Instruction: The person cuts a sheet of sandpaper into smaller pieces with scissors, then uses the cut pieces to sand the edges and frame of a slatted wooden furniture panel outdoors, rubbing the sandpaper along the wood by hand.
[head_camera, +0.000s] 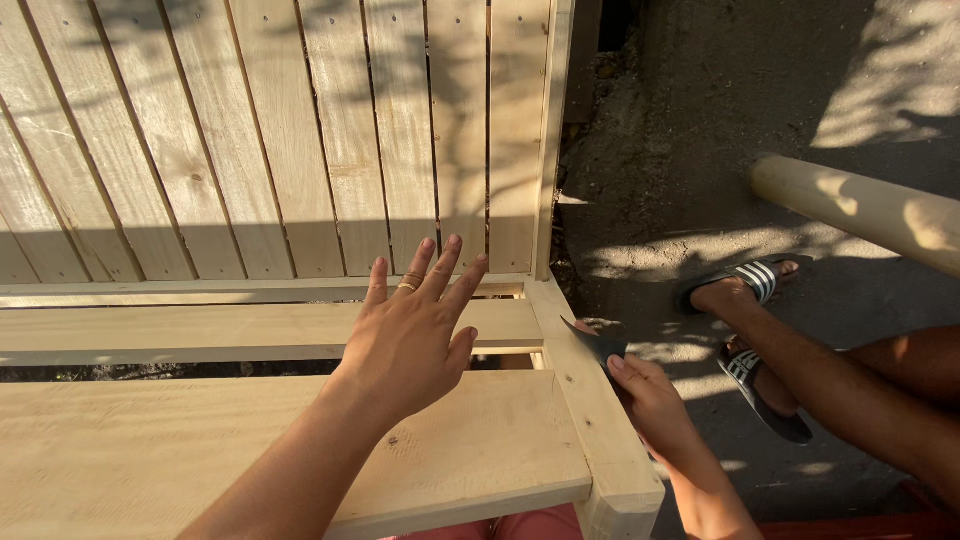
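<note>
Head view shows a person leaning over a pale wooden bench frame (300, 440) made of flat boards, with a slatted back (250, 140) standing behind it. The left hand (410, 335) floats just above the seat boards, fingers spread wide apart and holding nothing; a ring sits on one finger. The right hand (655, 405) is at the outer side of the end rail (590, 400), its grip pinched shut on a small dark sheet of sandpaper (597, 343) pressed against the rail's edge. Beside the bench, on the dirt ground (700, 120), are another person's feet in striped sandals (745, 285), and a round wooden pole (860, 205) lies nearby. The paper is thin and bent, so it could slip from the pinch, and fingers rubbing bare rough wood could pick up a splinter.
</note>
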